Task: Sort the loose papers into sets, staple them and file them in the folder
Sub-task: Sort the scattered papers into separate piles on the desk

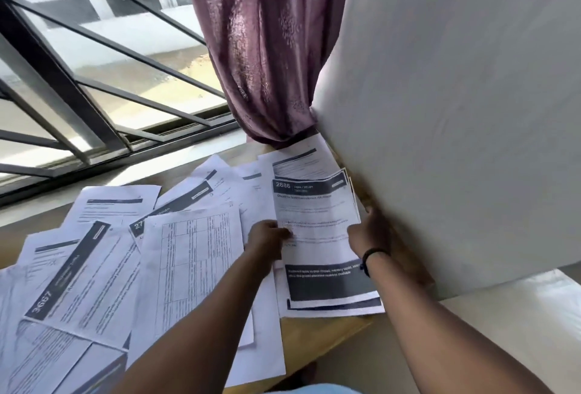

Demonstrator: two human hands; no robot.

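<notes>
A small stack of printed sheets headed "2886" [317, 214] lies at the right side of the wooden table [317, 337]. My left hand [267, 238] grips its left edge and my right hand [367, 233] grips its right edge. Several loose papers [94, 268] with dark header bars are spread over the rest of the table, among them one marked "3667" [63, 286] and a table-printed sheet [191, 258]. No stapler or folder shows.
A white wall corner [456, 126] stands close on the right, right beside the stack. A purple curtain [267, 47] hangs behind the table. A barred window [94, 63] runs along the far edge. The table's front right edge [333, 352] is near.
</notes>
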